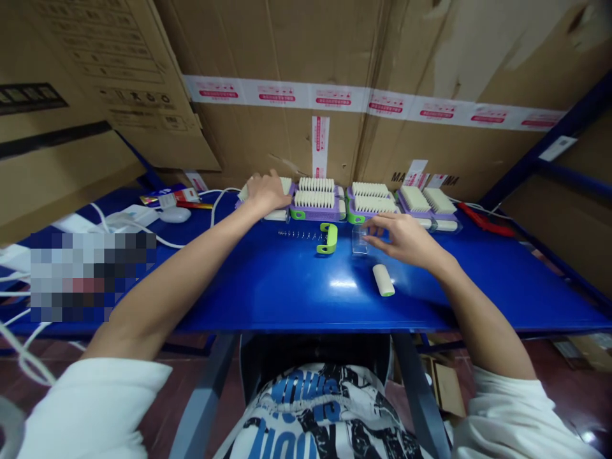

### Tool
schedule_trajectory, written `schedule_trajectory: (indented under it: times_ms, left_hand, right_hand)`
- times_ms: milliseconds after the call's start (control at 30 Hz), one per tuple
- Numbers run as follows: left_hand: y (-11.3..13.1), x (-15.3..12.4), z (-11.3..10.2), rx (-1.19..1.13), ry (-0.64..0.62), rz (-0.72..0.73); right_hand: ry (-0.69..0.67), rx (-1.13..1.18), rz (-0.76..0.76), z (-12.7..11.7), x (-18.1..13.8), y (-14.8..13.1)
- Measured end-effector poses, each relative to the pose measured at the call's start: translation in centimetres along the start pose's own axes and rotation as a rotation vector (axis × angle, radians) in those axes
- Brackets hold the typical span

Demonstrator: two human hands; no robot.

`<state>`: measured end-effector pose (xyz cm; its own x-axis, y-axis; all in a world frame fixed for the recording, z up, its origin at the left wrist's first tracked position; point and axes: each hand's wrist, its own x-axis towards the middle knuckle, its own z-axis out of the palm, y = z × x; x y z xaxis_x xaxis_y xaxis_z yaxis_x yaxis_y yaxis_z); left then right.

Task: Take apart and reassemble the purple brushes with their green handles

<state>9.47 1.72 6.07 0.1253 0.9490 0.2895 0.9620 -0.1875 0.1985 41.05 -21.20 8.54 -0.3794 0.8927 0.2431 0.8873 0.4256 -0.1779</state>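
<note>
My left hand (268,192) rests over the leftmost purple base with cream bristle blocks (285,185), its fingers spread apart; part of that base is hidden beneath it. My right hand (394,237) has thumb and fingertips at the right edge of a small clear plastic piece (359,241), pinching it. Between the hands lie a bright green U-shaped bracket (331,239) and a thin metal coil spring (300,235), whose right end reaches the bracket. Nearer to me, a cream roller-shaped piece with a green end (383,280) lies on the blue table (287,299).
More purple bristle bases (315,201) line the back against a cardboard wall (287,51). At left are a white mouse (174,215), cables and a power strip (131,220). A red tool (485,220) lies at the right back. Blue frame posts (526,143) flank the table.
</note>
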Motion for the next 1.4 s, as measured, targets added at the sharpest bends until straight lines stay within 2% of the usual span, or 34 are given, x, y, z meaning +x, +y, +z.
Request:
schedule_trajectory:
  times_ms: [67,133,233,300,467,633,667,733,800,867,900,1000,1100,1200,1333,1400]
  left_hand:
    - [0.3,0.0,0.7,0.006,0.04,0.01]
    - [0.5,-0.3,0.9,0.01,0.052,-0.003]
    - [0.6,-1.0,0.5,-0.013,0.073,-0.018]
    - [0.7,-1.3,-0.1,-0.03,0.089,-0.02]
    - [0.0,-0.5,-2.6,-0.084,0.174,-0.061]
    - [-2.0,1.0,-5.5,-0.276,0.444,0.011]
    - [-2.2,0.8,-5.9,-0.326,0.481,0.051]
    - [-2.2,-0.5,-6.4,-0.435,0.5,0.17]
    - [-1.4,-3.0,-6.8,-0.537,0.454,0.351]
    - [0.0,-6.3,-7.2,-0.583,0.385,0.552]
    - [1.0,-8.0,-7.4,-0.583,0.351,0.64]
    - [3.9,-11.9,-7.9,-0.49,0.247,0.857]
    - [5.7,-13.0,-7.8,-0.461,0.201,0.935]
    - [5.0,-11.8,-6.9,-0.612,0.181,0.934]
    - [2.1,-10.4,-5.6,-0.776,-0.022,0.915]
    - [1.1,-10.5,-5.2,-0.784,-0.073,0.88]
  right_hand:
    - [-0.119,0.018,0.072,-1.2,-0.9,0.7]
    - [-0.314,0.11,0.073,-2.3,-2.0,1.2]
    - [-0.546,0.196,-0.064,-2.6,-3.0,1.2]
    - [-0.568,0.157,-0.129,-2.2,-3.0,0.4]
    - [-0.416,0.214,-0.163,-0.8,-1.9,-2.2]
    - [-0.406,0.148,-0.159,0.3,-1.5,-3.0]
    - [-0.37,0.142,-0.155,0.4,-1.4,-3.0]
    - [-0.15,0.205,-0.098,0.5,-1.2,-3.0]
    - [0.177,0.316,0.012,0.3,-0.9,-3.0]
    - [0.403,0.347,0.105,0.1,-0.5,-3.0]
    - [0.439,0.325,0.122,0.0,-0.4,-3.0]
    - [0.372,0.245,0.062,0.2,-0.1,-2.5]
    - [0.368,0.275,-0.009,1.2,0.2,-1.7]
    - [0.496,0.406,-0.031,2.7,0.7,-0.8]
    - [0.613,0.664,-0.118,4.5,1.7,-0.1]
    - [0.644,0.718,-0.145,4.8,2.0,0.0]
